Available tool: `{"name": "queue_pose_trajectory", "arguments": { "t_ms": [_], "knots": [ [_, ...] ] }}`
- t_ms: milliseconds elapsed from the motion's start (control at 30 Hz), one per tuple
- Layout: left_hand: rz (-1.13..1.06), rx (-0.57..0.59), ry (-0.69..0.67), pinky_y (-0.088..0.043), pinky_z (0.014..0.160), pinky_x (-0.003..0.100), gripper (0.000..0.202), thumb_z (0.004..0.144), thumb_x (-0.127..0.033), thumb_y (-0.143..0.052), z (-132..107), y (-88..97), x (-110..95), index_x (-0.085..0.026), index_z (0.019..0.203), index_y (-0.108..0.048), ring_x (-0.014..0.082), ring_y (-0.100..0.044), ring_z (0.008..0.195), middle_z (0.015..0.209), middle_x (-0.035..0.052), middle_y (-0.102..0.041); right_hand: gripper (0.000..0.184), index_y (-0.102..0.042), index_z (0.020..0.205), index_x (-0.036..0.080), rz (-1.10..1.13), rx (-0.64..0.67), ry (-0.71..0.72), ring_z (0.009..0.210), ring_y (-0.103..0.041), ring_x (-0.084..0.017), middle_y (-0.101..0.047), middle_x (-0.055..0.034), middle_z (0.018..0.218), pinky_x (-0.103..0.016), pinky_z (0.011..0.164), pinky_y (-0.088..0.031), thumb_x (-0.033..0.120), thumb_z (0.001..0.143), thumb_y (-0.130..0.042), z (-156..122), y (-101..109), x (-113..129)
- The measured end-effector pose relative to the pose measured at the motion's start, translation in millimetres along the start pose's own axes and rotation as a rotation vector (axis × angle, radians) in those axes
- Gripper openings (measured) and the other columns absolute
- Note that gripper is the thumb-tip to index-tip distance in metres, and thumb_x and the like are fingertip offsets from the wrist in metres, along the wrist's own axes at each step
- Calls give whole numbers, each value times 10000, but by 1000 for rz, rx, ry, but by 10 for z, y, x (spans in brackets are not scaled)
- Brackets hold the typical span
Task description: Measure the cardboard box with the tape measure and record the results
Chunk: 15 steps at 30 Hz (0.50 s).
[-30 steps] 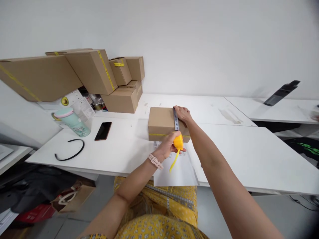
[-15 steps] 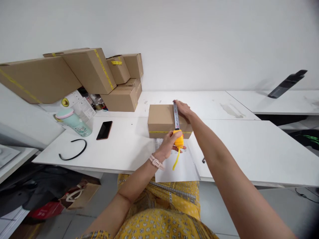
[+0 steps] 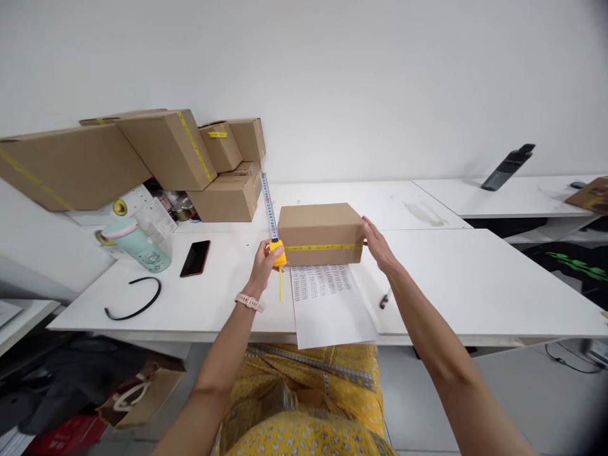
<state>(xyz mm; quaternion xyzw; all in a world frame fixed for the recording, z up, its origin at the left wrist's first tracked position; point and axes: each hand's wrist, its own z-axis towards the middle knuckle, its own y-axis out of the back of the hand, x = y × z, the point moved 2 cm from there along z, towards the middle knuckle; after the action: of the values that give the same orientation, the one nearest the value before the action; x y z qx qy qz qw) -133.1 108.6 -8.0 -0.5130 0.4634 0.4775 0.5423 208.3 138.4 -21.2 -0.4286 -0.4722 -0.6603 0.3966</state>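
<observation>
A closed cardboard box (image 3: pixel 319 225) with yellow tape along its front lies on the white table. My left hand (image 3: pixel 264 263) is closed around a yellow tape measure (image 3: pixel 278 252) at the box's left front corner. Its blade (image 3: pixel 268 206) sticks out toward the wall, left of the box, and a yellow strap hangs below the case. My right hand (image 3: pixel 379 244) rests against the box's right end, fingers stretched out. A printed sheet (image 3: pixel 332 310) with rows of figures lies partly under the box.
Stacked cardboard boxes (image 3: pixel 166 142) stand at the back left. Nearer are a mint tumbler (image 3: pixel 142 246), a phone (image 3: pixel 195 258) and a black headband (image 3: pixel 142 315). A pen (image 3: pixel 384 299) lies right of the sheet. A dark bottle (image 3: pixel 508 167) stands far right.
The tape measure has moved left off the box top, its blade now beside the box. My right hand has let go of the blade's end and shifted to the box's right end.
</observation>
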Motion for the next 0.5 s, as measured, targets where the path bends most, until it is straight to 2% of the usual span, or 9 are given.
{"name": "queue_pose_trajectory", "arguments": {
  "t_ms": [100, 200, 267, 367, 433, 500],
  "knots": [
    [-27, 20, -117, -505, 457, 226, 574, 719, -544, -806, 70, 3, -331, -215, 1102, -533, 120, -662, 559, 893, -16, -636, 872, -399, 1605, 314, -154, -90, 73, 1197, -637, -324, -674, -115, 1340, -516, 1048, -510, 797, 886, -495, 150, 80, 406],
    [-12, 32, -125, -508, 463, 221, 581, 703, -529, -828, 128, 0, -510, -221, 1096, -530, 120, -656, 560, 835, -35, -620, 817, -522, 1491, 274, -324, -171, 64, 1074, -652, -330, -671, -143, 1244, -561, 1023, -500, 788, 856, -532, 277, 116, 583],
    [-5, 41, -88, -499, 450, 221, 587, 693, -541, -830, 137, -19, -524, -212, 1075, -529, 119, -641, 548, 823, -35, -614, 745, -567, 1365, 251, -329, -204, 42, 1103, -632, -330, -626, -160, 1296, -557, 1018, -507, 762, 823, -593, 322, 100, 533],
    [-19, 26, -109, -519, 482, 227, 570, 711, -527, -827, 29, -84, -498, -206, 1076, -531, 113, -638, 597, 892, -12, -629, 645, -506, 1270, 285, -118, -161, 49, 1212, -584, -299, -579, -126, 1364, -489, 996, -542, 689, 797, -678, 345, 52, 354],
    [-14, 6, -188, -556, 550, 234, 559, 741, -483, -830, -144, -174, -485, -215, 1133, -535, 112, -648, 675, 984, 6, -639, 585, -473, 1268, 308, 17, -93, 104, 1245, -569, -271, -571, -95, 1385, -457, 993, -550, 628, 824, -678, 346, 24, 279],
    [-13, 41, -240, -572, 597, 237, 564, 769, -452, -831, -377, -327, -445, -232, 1190, -528, 113, -651, 720, 1030, 10, -636, 548, -461, 1321, 314, 45, -51, 191, 1230, -576, -259, -561, -85, 1404, -462, 1010, -539, 561, 865, -638, 345, 5, 274]
  ]
}}
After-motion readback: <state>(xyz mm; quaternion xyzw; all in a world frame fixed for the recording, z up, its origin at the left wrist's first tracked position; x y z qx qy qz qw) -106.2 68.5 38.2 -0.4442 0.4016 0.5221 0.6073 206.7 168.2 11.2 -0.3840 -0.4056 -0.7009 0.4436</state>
